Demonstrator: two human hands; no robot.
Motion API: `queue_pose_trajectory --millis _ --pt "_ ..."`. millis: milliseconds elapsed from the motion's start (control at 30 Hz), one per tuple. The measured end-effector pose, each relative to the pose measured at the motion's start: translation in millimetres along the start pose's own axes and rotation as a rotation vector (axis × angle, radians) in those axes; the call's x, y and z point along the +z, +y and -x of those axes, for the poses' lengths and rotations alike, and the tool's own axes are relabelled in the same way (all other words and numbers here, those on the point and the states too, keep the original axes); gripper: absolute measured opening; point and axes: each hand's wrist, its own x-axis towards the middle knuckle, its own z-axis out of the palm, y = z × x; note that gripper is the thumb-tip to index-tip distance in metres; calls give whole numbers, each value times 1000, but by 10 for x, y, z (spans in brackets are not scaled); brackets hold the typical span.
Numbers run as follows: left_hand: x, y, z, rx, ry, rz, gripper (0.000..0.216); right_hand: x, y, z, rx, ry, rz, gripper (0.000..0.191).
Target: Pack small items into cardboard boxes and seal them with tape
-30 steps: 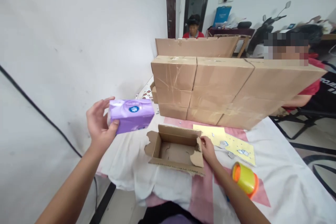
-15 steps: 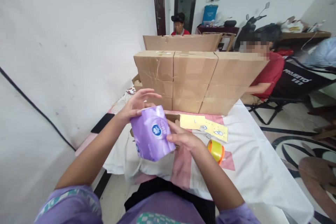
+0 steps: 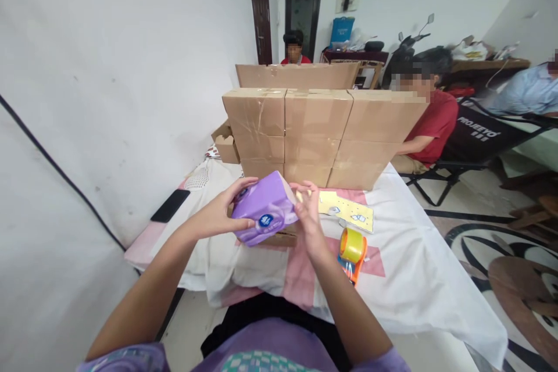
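Observation:
Between both hands is a purple tissue pack (image 3: 264, 209) with a round blue logo, tilted above the table. My left hand (image 3: 222, 209) grips its left end, thumb along the front face. At the right end, my right hand (image 3: 308, 215) holds it with the thumb in front and the other fingers behind. Below the pack, an open cardboard box (image 3: 283, 238) shows only in part; its inside is hidden. To the right of my right hand lies a roll of yellow tape (image 3: 352, 245) on an orange dispenser (image 3: 360, 270).
A wall of taped cardboard boxes (image 3: 318, 133) stands across the table. Yellow printed sheets (image 3: 349, 212) and a black phone (image 3: 170, 206) lie on the white and pink cloth (image 3: 414, 279). A person in red (image 3: 431, 128) sits at the right, another person (image 3: 294, 49) behind the boxes.
The tissue pack has been turned from showing its broad face to lying more sideways. My left hand has moved from its top edge to a grip on its left end.

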Motion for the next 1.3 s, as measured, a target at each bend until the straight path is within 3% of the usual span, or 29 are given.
queue_pose_trajectory --millis 67,167,233,367,500,667,733,833,900,1000,1100,1200,1300 --pt "-103 -19 -26 6 -27 -100 88 -171 -131 -154 -54 -81 28 71" --pt "-183 -72 -115 -10 -99 -223 88 -319 -337 -373 -42 -395 230 69" --pt "-179 -141 -195 1 -159 -276 85 -318 -393 -463 -34 -497 365 67" --pt "-145 -369 -332 69 -223 -355 83 -247 -254 -471 -100 -444 574 48" --pt "-134 -599 -359 78 -238 -385 83 -286 -35 -276 -199 -513 778 15" --pt "-96 -756 -311 64 -222 -404 80 -365 104 10 -166 -560 1050 14" --pt "-69 -785 -307 44 -203 -397 81 -349 154 57 -140 -507 1108 24" --pt "-20 -805 -336 53 -209 -409 79 -289 243 71 -116 -315 1166 63" --pt "8 -815 -373 70 -222 -416 80 -252 314 86 -94 -221 1156 70" --pt "18 -849 -442 102 -240 -412 82 -237 438 155 -56 -142 1057 67" --pt "16 -902 -501 139 -254 -398 81 -281 555 242 -97 -62 942 47" --pt "61 -950 -524 154 -262 -405 82 -378 632 295 -128 83 804 36" --pt "169 -989 -520 113 -298 -444 81 -490 697 335 -63 215 671 33"
